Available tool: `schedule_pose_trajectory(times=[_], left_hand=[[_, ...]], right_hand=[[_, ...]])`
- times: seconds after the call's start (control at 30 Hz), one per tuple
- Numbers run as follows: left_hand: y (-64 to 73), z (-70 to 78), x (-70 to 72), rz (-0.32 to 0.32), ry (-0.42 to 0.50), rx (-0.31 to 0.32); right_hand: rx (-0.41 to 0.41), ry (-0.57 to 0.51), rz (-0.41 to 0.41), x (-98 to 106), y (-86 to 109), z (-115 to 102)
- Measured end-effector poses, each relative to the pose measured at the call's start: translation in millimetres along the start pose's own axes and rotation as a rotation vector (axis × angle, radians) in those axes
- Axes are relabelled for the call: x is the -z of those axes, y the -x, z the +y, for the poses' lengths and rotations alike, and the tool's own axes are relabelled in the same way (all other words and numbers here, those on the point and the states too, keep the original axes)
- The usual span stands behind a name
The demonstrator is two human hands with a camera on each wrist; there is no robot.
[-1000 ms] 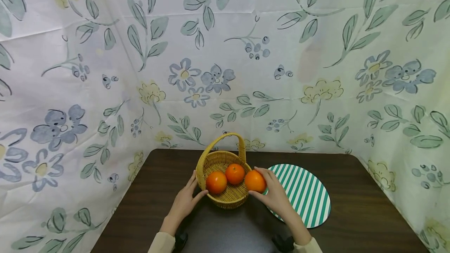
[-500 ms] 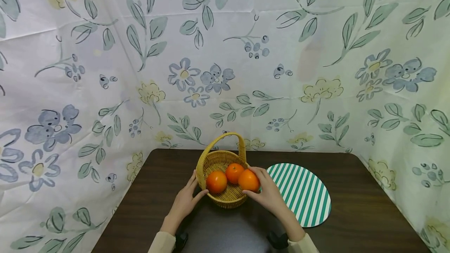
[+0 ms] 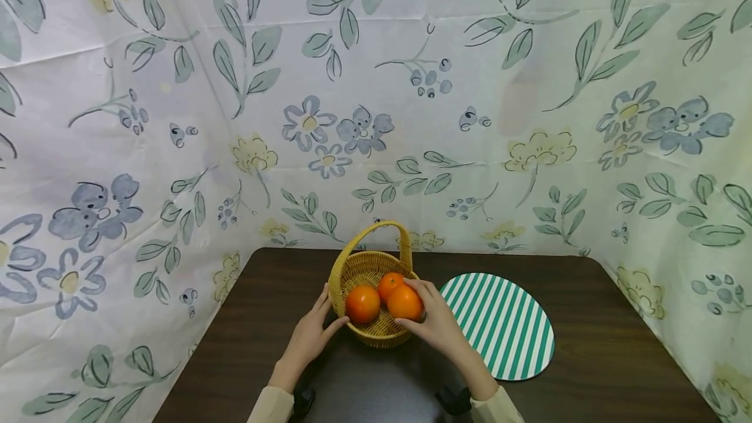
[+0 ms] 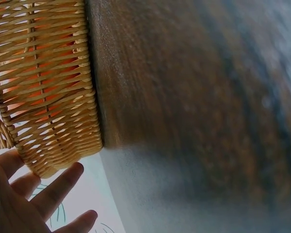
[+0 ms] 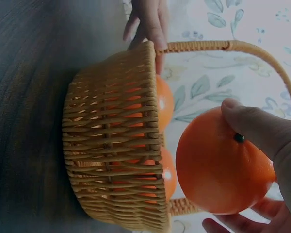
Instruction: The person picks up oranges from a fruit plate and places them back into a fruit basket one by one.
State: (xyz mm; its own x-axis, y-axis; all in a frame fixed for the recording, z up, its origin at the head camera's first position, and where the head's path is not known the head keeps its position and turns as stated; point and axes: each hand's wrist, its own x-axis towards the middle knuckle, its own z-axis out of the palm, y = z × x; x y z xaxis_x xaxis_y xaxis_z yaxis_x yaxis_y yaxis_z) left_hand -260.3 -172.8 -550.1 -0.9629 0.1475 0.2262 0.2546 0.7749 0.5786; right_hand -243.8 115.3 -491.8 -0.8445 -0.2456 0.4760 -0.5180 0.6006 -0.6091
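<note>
A yellow wicker basket with an arched handle stands on the table. My left hand touches its left side, thumb at the front rim and fingers fairly straight along the wall. In my right hand an orange is pinched between thumb and fingers, over the right part of the basket opening. From the right wrist view, this orange is just outside the rim, its small green stem end showing by the thumb. Two other oranges lie inside, one at the left and one farther back.
A round placemat with green and white stripes lies to the right of the basket, partly behind my right forearm. The dark wooden table ends at a hanging cloth with a leaf and flower print.
My right hand has carried its orange leftward, from the basket's right rim to over the opening, where it now overlaps the back orange. The left hand and the basket have stayed put.
</note>
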Motion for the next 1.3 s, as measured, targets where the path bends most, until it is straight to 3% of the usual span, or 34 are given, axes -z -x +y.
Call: schedule_pose_trajectory(times=[0.33, 0.6, 1.13, 1.3], left_hand=[[0.2, -0.8, -0.7, -0.001, -0.005, 0.005], [-0.1, -2.1, -2.9, 0.001, -0.006, 0.003], [0.0, -1.7, -2.2, 0.0, -0.012, 0.002], [-0.5, -1.2, -2.0, 0.001, -0.004, -0.001]], right_hand=[[0.027, -0.001, -0.026, -12, -0.2, 1], [0.002, -0.005, -0.059, -20, -0.7, 3], [0.015, 0.086, -0.036, -25, -0.9, 3], [-0.004, 0.069, -0.044, -28, -1.9, 4]])
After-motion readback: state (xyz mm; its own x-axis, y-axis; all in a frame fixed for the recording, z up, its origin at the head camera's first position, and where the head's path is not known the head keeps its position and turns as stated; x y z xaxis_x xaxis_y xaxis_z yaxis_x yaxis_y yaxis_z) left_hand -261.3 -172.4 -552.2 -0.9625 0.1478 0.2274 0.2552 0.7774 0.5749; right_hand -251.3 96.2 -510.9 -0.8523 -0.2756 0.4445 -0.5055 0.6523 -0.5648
